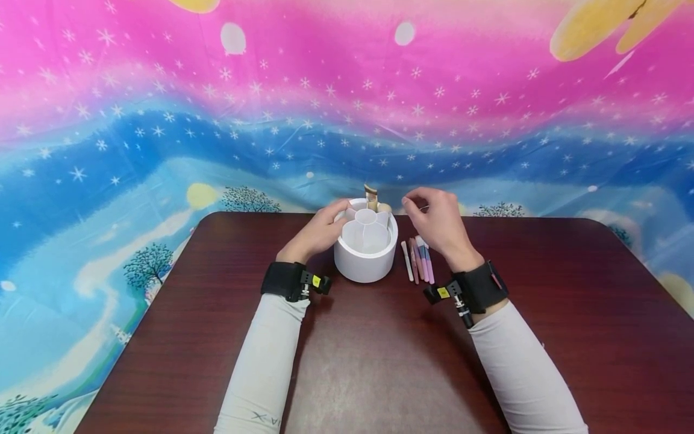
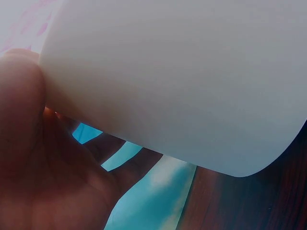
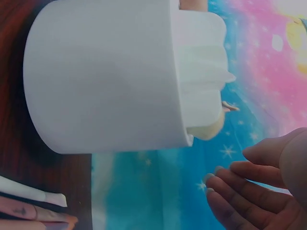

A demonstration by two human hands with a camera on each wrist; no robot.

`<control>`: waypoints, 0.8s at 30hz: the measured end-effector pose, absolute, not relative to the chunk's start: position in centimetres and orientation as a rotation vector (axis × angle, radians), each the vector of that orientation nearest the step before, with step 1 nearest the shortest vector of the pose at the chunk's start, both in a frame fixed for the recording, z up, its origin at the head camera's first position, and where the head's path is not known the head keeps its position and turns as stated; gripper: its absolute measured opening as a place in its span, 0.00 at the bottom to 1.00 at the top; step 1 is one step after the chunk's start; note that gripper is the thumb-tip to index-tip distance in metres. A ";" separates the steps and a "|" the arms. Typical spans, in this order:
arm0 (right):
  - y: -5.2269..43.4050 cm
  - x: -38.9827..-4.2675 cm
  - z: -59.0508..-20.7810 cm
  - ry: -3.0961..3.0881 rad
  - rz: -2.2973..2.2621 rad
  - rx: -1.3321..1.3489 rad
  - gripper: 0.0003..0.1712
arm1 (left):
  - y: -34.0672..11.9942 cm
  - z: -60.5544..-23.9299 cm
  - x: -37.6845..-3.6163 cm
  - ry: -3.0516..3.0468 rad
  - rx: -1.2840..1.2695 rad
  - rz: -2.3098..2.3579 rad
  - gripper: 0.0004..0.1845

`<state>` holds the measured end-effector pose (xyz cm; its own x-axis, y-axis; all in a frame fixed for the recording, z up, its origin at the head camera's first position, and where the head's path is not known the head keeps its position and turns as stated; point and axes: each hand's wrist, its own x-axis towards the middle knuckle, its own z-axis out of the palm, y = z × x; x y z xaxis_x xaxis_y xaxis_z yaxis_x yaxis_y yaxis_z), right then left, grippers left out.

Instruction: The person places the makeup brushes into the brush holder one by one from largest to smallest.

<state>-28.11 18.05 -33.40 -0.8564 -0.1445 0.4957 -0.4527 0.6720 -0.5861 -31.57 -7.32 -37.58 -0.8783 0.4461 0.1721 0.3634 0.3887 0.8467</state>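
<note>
Left hand is curled around the rim of the white round organizer, which sits near the far edge of the tabletop. I'd keep it braced like that so it doesn't slide. Right hand hovers beside it, fingers loosely bent; something thin may be pinched, can't tell. Smooth matte plastic, petal-shaped compartments, slim pastel brushes lying just right of it on glossy dark wood.

The white container fills most of the left wrist view, its smooth curved wall close to the lens; the left hand lies against its lower left side, thumb pressed to the wall; below, the dark wooden surface shows beside a strip of blue cloth.
</note>
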 end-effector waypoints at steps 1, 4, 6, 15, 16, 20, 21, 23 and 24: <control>18.2 -28.1 -33.3 -2.474 1.027 0.462 0.11 | -7.3 -37.5 -31.6 2.546 0.744 1.521 0.08; 18.6 -28.1 -33.0 -2.472 1.025 0.447 0.11 | -7.3 -37.6 -31.6 2.545 0.743 1.524 0.07; 18.8 -28.2 -32.9 -2.470 1.023 0.436 0.12 | -7.3 -37.6 -31.7 2.546 0.748 1.527 0.07; 20.1 -28.1 -32.1 -2.500 1.038 0.402 0.13 | -7.2 -37.8 -31.8 2.533 0.750 1.545 0.07; 20.3 -28.1 -32.1 -2.507 1.036 0.398 0.13 | -7.2 -37.8 -31.8 2.532 0.747 1.548 0.07; 20.9 -28.2 -31.8 -2.526 1.026 0.387 0.13 | -7.2 -37.8 -31.8 2.530 0.731 1.537 0.08; 21.1 -28.2 -31.8 -2.531 1.024 0.383 0.13 | -7.2 -37.7 -31.8 2.531 0.726 1.531 0.08; 21.4 -28.2 -31.7 -2.547 1.015 0.378 0.13 | -7.2 -37.7 -31.7 2.535 0.716 1.515 0.08; 21.6 -28.2 -31.6 -2.561 1.008 0.371 0.13 | -7.2 -37.7 -31.7 2.537 0.711 1.509 0.08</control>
<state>-28.23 21.61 -31.63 -0.8996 -0.1091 0.4228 -0.3681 0.7103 -0.6000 -31.72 -7.23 -37.66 -0.8849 0.4429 0.1440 0.3379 0.3979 0.8529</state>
